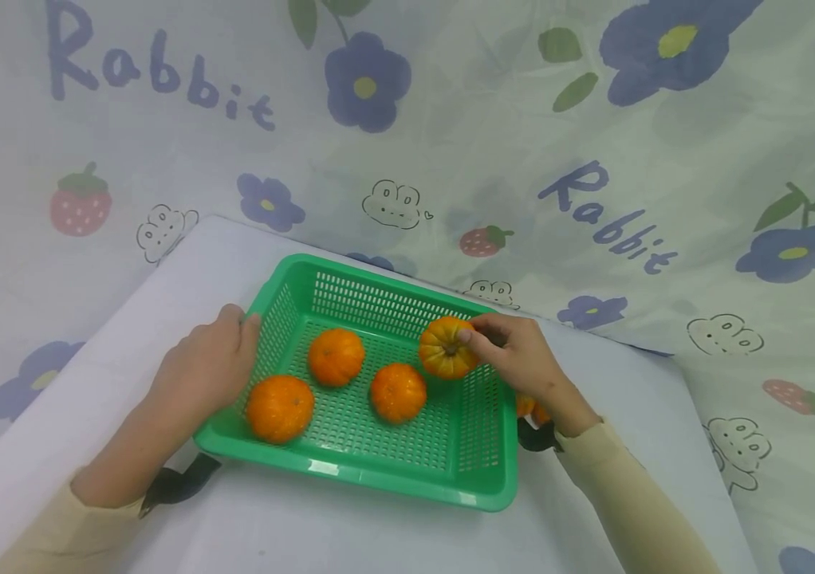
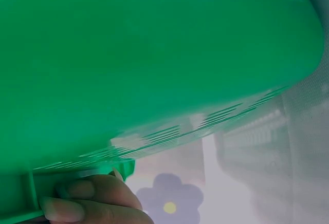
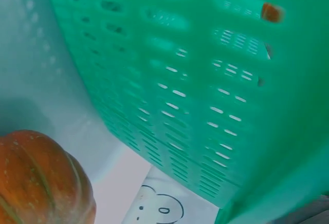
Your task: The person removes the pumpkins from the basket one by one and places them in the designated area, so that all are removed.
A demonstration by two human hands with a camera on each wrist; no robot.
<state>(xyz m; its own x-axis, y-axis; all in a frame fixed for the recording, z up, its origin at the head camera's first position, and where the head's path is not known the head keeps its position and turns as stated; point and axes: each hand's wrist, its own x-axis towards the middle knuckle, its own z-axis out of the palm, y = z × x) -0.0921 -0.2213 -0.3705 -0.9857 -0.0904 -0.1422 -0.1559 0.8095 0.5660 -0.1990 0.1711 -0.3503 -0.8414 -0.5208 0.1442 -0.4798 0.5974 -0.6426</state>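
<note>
A green plastic basket (image 1: 360, 470) with slotted walls sits in the middle of the head view. Three small orange pumpkins lie in it: one pumpkin (image 1: 281, 408) at the near left, another pumpkin (image 1: 336, 357) behind it, a third pumpkin (image 1: 398, 393) near the middle. My left hand (image 1: 210, 363) grips the basket's left rim; its fingers (image 2: 103, 196) curl at the rim in the left wrist view. Over the basket's right end, my right hand (image 1: 518, 351) pinches a yellow-orange pumpkin (image 1: 445, 348) between thumb and fingers. That hand is out of sight in the right wrist view.
Outside the basket's right wall lies at least one more pumpkin (image 3: 43, 180), partly hidden by the right wrist in the head view. A white table (image 1: 271, 526) lies under everything. Behind it hangs a patterned cloth (image 1: 443, 151) with flowers and rabbits.
</note>
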